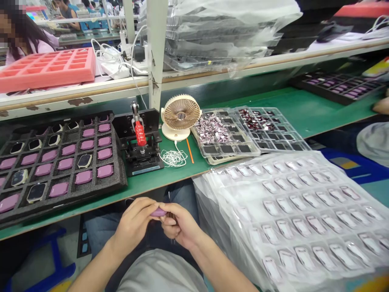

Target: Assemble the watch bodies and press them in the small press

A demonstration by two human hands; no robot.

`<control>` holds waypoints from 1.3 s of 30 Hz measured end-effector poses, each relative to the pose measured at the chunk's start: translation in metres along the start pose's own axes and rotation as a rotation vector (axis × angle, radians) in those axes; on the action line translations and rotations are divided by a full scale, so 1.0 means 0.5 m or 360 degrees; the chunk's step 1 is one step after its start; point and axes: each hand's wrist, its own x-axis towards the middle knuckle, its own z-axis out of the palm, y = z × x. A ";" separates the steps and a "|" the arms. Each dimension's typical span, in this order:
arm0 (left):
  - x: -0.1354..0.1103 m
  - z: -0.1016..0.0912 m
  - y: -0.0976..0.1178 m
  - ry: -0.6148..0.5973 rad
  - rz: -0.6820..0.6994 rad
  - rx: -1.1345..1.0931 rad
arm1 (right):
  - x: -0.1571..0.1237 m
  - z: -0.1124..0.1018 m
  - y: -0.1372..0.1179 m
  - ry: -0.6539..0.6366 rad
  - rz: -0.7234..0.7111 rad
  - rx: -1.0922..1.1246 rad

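Note:
Both my hands meet over my lap, below the green bench edge. My left hand point(136, 221) and my right hand point(179, 223) pinch one small purple watch case point(158, 212) between their fingertips; most of it is hidden by the fingers. On the bench to the left lies a black foam tray point(119, 178) with rows of the same purple cases and several dark-faced watch bodies. A small black press jig point(140, 147) with a red-handled lever stands right of that tray.
A cream desk fan point(180, 116) and coiled white cord point(174, 157) sit mid-bench. Clear part trays point(243, 134) lie to its right. Stacked clear blister trays in plastic point(291, 211) fill the right foreground. A pink foam tray point(48, 69) rests on the shelf. Another person's sleeve point(373, 142) shows far right.

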 end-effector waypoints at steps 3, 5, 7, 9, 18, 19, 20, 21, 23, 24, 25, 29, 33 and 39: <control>-0.008 -0.006 -0.010 0.0081 0.0147 0.0085 | 0.006 -0.008 -0.007 -0.0034 0.0060 -0.0293; -0.002 -0.001 -0.016 0.0250 0.0105 0.0130 | 0.015 -0.009 -0.030 0.0232 -0.0258 -0.0714; 0.019 0.012 -0.025 0.0381 0.0018 0.0184 | 0.028 0.004 -0.079 0.0676 -0.0861 -0.1131; 0.058 0.026 -0.040 0.0410 -0.0043 0.0253 | 0.044 0.033 -0.148 0.0961 -0.1516 -0.1386; 0.179 0.053 -0.133 0.0381 -0.0009 0.0546 | 0.094 0.157 -0.332 0.0312 -0.2468 -0.2516; 0.178 0.052 -0.137 0.0377 -0.0002 0.0567 | 0.099 0.158 -0.331 0.0343 -0.2484 -0.2572; 0.175 0.051 -0.139 0.0370 0.0007 0.0586 | 0.105 0.160 -0.330 0.0377 -0.2509 -0.2610; 0.173 0.049 -0.140 0.0362 0.0017 0.0603 | 0.109 0.163 -0.330 0.0391 -0.2540 -0.2633; 0.168 0.047 -0.142 0.0350 0.0035 0.0635 | 0.117 0.178 -0.336 0.0336 -0.2615 -0.2621; 0.167 0.046 -0.143 0.0345 0.0043 0.0647 | 0.117 0.190 -0.344 0.0291 -0.2651 -0.2579; 0.166 0.046 -0.144 0.0338 0.0052 0.0657 | 0.116 0.204 -0.355 0.0270 -0.2693 -0.2506; 0.161 0.046 -0.148 0.0340 0.0100 0.0676 | 0.094 0.251 -0.395 0.0581 -0.2904 -0.2022; 0.138 0.045 -0.138 0.0428 0.0142 0.0700 | 0.091 0.204 -0.348 0.0664 -0.2737 -0.2123; 0.076 0.062 -0.109 0.0516 0.0171 0.0784 | 0.181 0.054 -0.207 0.0556 -0.1580 -0.3011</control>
